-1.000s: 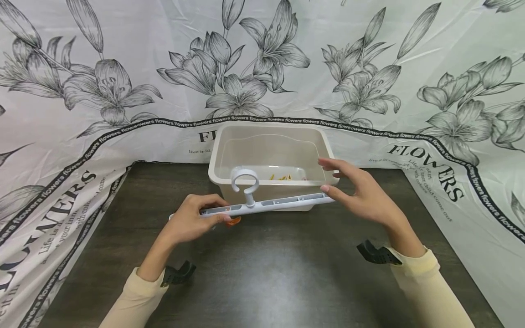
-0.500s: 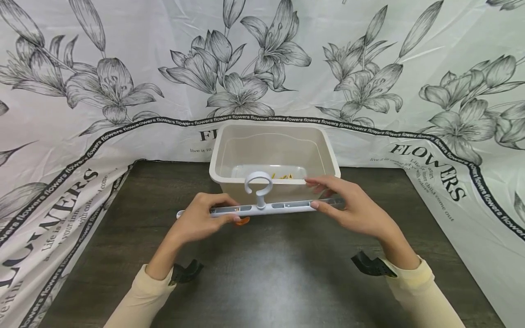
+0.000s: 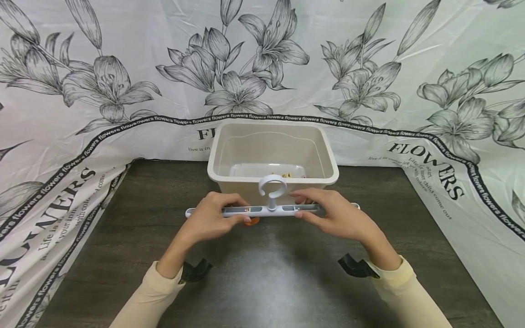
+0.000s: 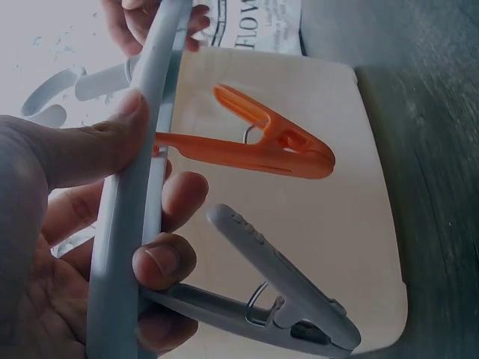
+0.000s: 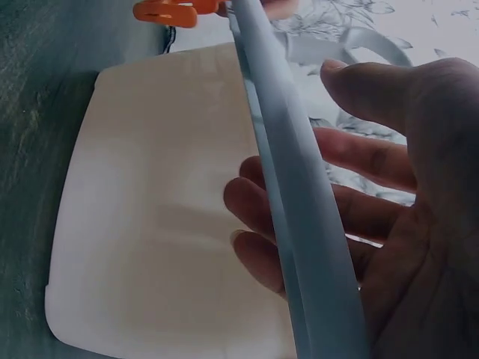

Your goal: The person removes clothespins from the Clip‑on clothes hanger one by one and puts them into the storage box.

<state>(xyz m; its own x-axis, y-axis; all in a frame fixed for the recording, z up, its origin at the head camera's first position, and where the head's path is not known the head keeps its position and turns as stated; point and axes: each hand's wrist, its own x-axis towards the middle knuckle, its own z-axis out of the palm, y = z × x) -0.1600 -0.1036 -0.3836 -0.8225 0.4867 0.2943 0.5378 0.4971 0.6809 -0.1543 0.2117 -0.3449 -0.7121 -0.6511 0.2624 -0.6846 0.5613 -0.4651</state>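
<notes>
A light grey clip hanger (image 3: pixel 283 210) lies level in front of the bin, its round hook (image 3: pixel 272 200) upright. My left hand (image 3: pixel 211 217) grips the bar left of the hook, thumb in front and fingers behind. In the left wrist view an orange clip (image 4: pixel 299 158) and a grey clip (image 4: pixel 303 295) hang from the bar beside those fingers. My right hand (image 3: pixel 342 216) holds the bar right of the hook. Its fingers (image 5: pixel 251 206) curl behind the bar in the right wrist view, where the thumb looks slightly apart from it.
A beige plastic bin (image 3: pixel 266 148) stands behind the hanger, near the flower-printed cloth (image 3: pixel 361 45). Small yellow pieces (image 3: pixel 287 175) lie on its floor. Everything rests on a dark wood-grain table (image 3: pixel 270 273).
The hanger has gone from tilted to level and shifted right with my left hand. My right hand has moved inward along the bar, from its end to near the hook, and closed round it.
</notes>
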